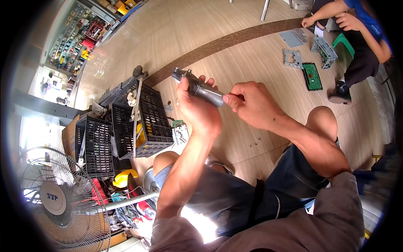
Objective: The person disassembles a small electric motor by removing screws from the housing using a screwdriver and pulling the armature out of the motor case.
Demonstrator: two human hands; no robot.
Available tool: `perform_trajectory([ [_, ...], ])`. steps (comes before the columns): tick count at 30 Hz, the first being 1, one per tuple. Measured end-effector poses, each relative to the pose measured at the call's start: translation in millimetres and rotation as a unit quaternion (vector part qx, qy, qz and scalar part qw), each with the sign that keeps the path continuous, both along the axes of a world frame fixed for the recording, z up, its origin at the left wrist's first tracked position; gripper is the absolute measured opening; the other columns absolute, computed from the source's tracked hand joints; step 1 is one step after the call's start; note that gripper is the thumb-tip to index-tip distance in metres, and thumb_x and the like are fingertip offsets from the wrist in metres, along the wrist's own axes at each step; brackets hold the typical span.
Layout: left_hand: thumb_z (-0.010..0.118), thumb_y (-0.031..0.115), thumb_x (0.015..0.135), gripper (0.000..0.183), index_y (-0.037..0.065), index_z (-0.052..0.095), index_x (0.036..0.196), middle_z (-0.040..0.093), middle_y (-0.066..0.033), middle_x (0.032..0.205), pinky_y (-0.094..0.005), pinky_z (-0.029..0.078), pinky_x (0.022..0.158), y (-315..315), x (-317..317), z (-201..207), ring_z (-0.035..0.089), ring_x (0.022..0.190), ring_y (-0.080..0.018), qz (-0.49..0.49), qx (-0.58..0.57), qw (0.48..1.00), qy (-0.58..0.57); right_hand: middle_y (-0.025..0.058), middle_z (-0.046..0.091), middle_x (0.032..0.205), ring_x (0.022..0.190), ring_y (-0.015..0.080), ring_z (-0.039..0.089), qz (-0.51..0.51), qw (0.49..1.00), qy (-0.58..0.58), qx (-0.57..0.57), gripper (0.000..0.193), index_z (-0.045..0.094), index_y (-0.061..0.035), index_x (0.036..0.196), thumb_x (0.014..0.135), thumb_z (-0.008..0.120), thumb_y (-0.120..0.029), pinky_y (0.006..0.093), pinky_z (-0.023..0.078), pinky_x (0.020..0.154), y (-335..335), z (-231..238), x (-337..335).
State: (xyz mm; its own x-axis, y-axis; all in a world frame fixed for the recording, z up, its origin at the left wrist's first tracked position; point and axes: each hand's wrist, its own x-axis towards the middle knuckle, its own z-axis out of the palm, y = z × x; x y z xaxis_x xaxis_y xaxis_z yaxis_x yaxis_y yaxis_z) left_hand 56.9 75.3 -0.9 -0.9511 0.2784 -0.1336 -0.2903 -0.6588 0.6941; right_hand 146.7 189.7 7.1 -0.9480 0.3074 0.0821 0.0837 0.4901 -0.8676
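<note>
My left hand (199,111) is raised in front of me, palm up, with its fingers wrapped round a dark grey metal cylinder (208,95). The cylinder lies at a slant, with a shiny fitting at its far left end and a smooth, rounded body toward the right. At that right end is my right hand (260,105), its thumb and index finger pinched together and the other fingers curled in. The thumb tip meets or nearly meets the cylinder's end; whatever is in the pinch is too small or hidden to make out.
Black plastic crates (153,119) stand on the tiled floor at left, near a standing fan (54,197) and piled tools. At upper right, a green circuit board (311,77), metal frames (324,51) and a flat panel (294,38) lie near another person's legs (363,63).
</note>
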Motion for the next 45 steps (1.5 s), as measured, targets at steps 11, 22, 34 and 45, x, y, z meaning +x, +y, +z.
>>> perform_trajectory([
  [11, 0.060, 0.039, 0.093, 0.032, 0.013, 0.052, 0.111, 0.057, -0.0084, 0.100, -0.0377, 0.046, 0.085, 2, 3, -4, 0.059, 0.093, -0.0253, -0.007, 0.008, 1.000, 0.004, 0.0160, 0.066, 0.071, 0.064, 0.0295, 0.065, -0.049, 0.992, 0.091, 0.075, 0.014, 0.060, 0.0007, 0.084, 0.087, 0.071, -0.008, 0.0389, 0.049, 0.060, -2, -8, 1],
  [22, 0.059, 0.039, 0.094, 0.032, 0.010, 0.056, 0.106, 0.060, -0.0084, 0.101, -0.0381, 0.046, 0.092, 6, 5, -12, 0.058, 0.099, -0.0240, -0.023, 0.025, 0.999, 0.007, 0.0174, 0.063, 0.091, 0.078, 0.0395, 0.064, -0.013, 0.989, 0.113, 0.090, 0.014, 0.062, -0.0061, 0.100, 0.092, 0.061, -0.017, 0.0494, 0.049, 0.068, -9, -5, -2],
  [34, 0.056, 0.020, 0.097, 0.018, 0.017, 0.048, 0.113, 0.052, 0.0005, 0.091, -0.0301, 0.042, 0.080, 11, 16, -31, 0.051, 0.086, -0.0114, -0.080, 0.068, 0.994, -0.015, 0.0116, 0.060, 0.088, 0.077, 0.0334, 0.065, -0.057, 0.968, 0.158, 0.186, 0.014, 0.063, -0.0057, 0.091, 0.092, 0.063, -0.020, 0.0465, 0.052, 0.064, -14, -19, -8],
  [45, 0.052, 0.036, 0.099, 0.024, 0.016, 0.055, 0.088, 0.059, 0.0028, 0.082, -0.0314, 0.045, 0.078, 12, 18, -32, 0.056, 0.082, -0.0129, -0.061, 0.002, 0.998, -0.023, 0.0099, 0.061, 0.090, 0.086, 0.0275, 0.065, -0.033, 0.947, 0.125, 0.295, 0.019, 0.063, -0.0023, 0.093, 0.074, 0.065, -0.007, 0.0411, 0.056, 0.063, -18, -14, 0],
])
